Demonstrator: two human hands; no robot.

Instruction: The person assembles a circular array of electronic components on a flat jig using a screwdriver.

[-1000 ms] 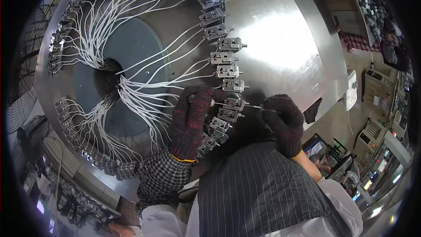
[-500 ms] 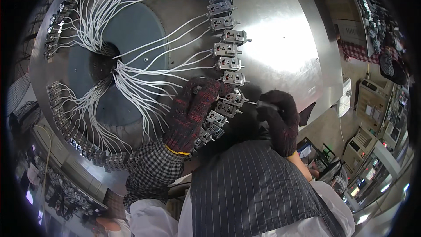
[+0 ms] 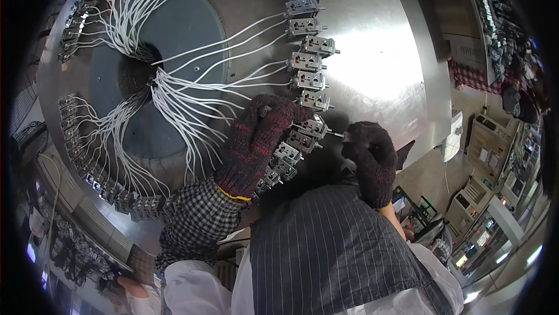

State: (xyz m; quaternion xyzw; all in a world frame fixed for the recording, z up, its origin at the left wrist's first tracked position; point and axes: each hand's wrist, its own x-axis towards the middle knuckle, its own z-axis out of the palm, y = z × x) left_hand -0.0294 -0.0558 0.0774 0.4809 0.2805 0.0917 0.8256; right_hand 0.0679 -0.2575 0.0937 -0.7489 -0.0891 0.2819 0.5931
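Note:
A ring of small silver metal clamp-like blocks (image 3: 308,80), each with a short pin sticking outward, lines the round metal table. My left hand (image 3: 259,134), in a dark red-flecked knit glove, is closed with its fingertips on one metal block (image 3: 313,126). From that block a thin metal rod (image 3: 335,134) points toward my right hand (image 3: 372,155). The right hand wears the same kind of glove. Its fingers are curled in a pinch at the rod's outer end; what sits between them is mostly hidden.
White cables (image 3: 174,91) run from the table's central hole (image 3: 140,73) out to the blocks. A grey disc (image 3: 198,29) surrounds the hole. The shiny metal table (image 3: 372,18) extends to the right. Equipment boxes (image 3: 489,140) stand beyond it, and another person's checkered sleeve (image 3: 469,76) shows there.
The cables and blocks have shifted slightly in view. My left hand stays at the same block. The grey piece seen at my right fingertips before is now mostly covered by the glove.

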